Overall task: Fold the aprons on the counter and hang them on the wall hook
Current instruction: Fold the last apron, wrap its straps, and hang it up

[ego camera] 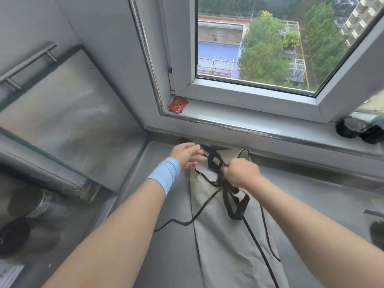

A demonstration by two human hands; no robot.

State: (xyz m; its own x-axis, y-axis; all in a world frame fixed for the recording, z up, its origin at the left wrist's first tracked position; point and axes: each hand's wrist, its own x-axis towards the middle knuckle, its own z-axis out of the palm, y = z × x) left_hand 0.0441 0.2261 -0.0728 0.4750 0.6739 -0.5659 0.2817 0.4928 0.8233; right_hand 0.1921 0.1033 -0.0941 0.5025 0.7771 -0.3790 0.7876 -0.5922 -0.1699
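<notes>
Head view looks down on a beige apron [226,242] lying flat on the grey counter [311,196] below the window sill [239,119]. Its black straps [216,163] are bunched between both hands. Right hand [241,172] is closed around the strap bundle above the apron's top edge. Left hand [188,154], wearing a blue wristband [165,173], has loosely curled fingers touching the strap's far loop.
</notes>
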